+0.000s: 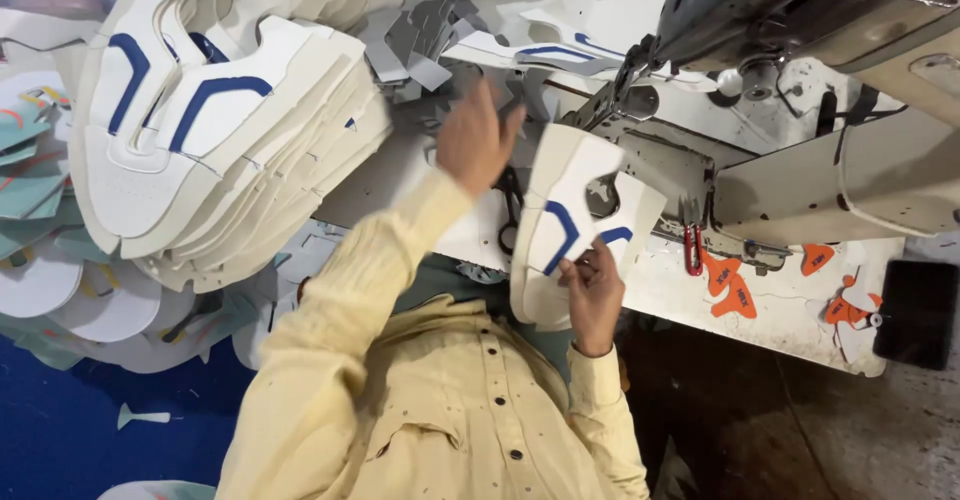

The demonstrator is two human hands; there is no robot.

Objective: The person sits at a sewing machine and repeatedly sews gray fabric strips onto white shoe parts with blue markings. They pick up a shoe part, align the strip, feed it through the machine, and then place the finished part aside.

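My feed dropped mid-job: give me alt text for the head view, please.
A person in a pale yellow shirt holds a white shoe upper with blue stripes in the right hand at a sewing machine. The left hand is raised open near a stack of matching uppers; scissors lie on the table.

The tall leaning stack of white shoe-upper panels with blue stripes (210, 130) fills the side of the white desk (780, 320) beyond the raised left hand (478, 140), and loose grey and white offcuts (420, 30) crowd the ground between that stack and the grey sewing machine head (800, 10). The machine's arm and its metal plate (660, 160) close off the space above the white panel with a blue chevron (565, 225) gripped by the right hand (592, 285), with black scissors (510, 215) lying just beside that panel. Barer desk shows around the orange cut shapes (735, 295) and the red clip (692, 252), short of the black pad (915, 312) at the desk's end.
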